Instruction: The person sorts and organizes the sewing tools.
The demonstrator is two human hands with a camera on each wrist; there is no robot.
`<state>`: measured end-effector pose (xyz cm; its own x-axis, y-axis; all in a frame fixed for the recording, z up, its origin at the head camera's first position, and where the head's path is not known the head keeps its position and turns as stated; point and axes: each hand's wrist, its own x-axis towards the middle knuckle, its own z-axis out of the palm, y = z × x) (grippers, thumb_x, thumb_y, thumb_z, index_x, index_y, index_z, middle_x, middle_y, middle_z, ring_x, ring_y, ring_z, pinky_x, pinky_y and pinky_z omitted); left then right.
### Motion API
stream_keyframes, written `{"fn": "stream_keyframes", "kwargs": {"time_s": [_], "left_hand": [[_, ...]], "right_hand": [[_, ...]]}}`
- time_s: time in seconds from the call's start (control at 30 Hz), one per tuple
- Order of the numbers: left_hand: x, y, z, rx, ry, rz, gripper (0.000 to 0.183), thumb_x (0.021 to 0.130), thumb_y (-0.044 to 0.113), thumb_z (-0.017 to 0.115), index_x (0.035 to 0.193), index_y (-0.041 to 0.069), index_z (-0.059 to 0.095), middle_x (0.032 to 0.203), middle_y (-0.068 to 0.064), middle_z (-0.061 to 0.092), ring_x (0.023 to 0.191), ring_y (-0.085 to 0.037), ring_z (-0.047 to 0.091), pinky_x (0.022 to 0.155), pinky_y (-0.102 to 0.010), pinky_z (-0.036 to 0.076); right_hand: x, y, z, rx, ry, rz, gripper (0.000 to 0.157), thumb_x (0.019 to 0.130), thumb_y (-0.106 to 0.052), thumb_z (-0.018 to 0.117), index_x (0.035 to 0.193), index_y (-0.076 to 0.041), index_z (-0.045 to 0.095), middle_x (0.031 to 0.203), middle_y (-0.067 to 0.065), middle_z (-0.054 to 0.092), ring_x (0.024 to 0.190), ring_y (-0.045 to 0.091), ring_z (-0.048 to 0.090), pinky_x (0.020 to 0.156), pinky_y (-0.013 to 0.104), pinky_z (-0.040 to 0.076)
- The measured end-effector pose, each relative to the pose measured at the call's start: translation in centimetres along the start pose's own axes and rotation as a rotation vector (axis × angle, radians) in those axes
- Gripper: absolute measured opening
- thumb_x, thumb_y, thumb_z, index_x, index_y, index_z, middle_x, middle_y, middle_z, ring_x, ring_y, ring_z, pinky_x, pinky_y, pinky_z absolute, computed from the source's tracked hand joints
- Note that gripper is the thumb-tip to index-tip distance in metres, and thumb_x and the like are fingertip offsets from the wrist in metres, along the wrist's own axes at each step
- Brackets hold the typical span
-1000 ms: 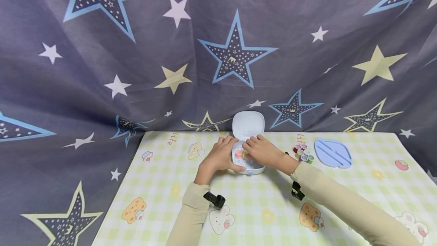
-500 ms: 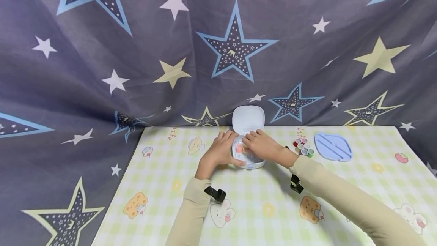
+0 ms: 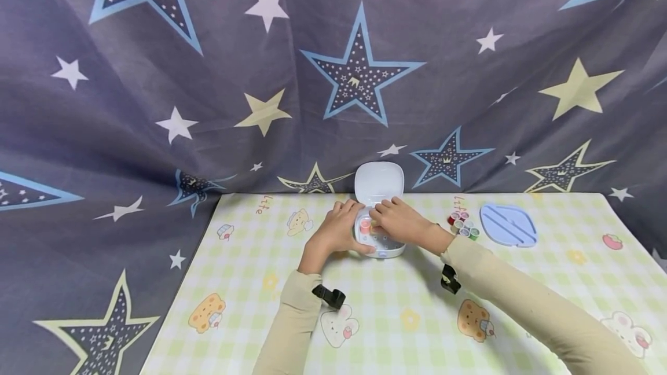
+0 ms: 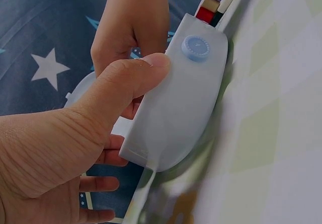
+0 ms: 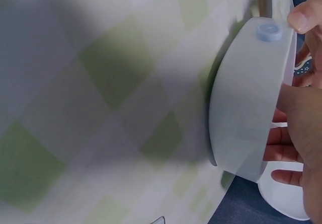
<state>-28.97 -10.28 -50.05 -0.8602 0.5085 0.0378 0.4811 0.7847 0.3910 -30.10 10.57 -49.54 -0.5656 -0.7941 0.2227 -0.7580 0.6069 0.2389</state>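
A white hinged sewing case (image 3: 392, 252) stands with its lid (image 3: 379, 181) raised at the back of the table. My left hand (image 3: 339, 229) grips its left side, thumb over the front rim, also seen in the left wrist view on the case wall (image 4: 181, 98) beside the blue latch button. Inside lies a pink thread spool (image 3: 365, 225). My right hand (image 3: 401, 221) reaches into the case from the right with curled fingers, pinching a small yellowish thread spool right of the pink one, mostly hidden behind the fingers. Pegs show on the case floor.
Several thread spools (image 3: 464, 225) in red, green and other colours stand in a cluster right of the case. Beyond them lies a light-blue tray (image 3: 508, 224) with diagonal grooves. A star-patterned curtain (image 3: 333, 74) hangs behind the checked tablecloth (image 3: 385, 317).
The head view has tilted down slightly, shifting the scene up. Both hands keep their places at the case; the right fingers shift slightly, and less of the yellowish spool shows now.
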Motion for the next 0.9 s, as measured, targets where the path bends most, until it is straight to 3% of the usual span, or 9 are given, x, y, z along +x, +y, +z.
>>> {"fn": "stream_keyframes", "kwargs": {"time_s": [0.9], "left_hand": [[0.05,-0.15,0.18,0.01,0.014,0.006,0.109,0.064,0.062,0.09,0.15,0.01,0.045,0.146,-0.006,0.05,0.125,-0.03,0.046,0.105,-0.046,0.044]], "right_hand": [[0.2,0.36,-0.41,0.006,-0.016,0.012,0.031,0.093,-0.038,0.073,0.1,-0.009,0.065,0.088,0.005,0.066,0.082,0.025,0.061,0.077,0.04,0.047]]}}
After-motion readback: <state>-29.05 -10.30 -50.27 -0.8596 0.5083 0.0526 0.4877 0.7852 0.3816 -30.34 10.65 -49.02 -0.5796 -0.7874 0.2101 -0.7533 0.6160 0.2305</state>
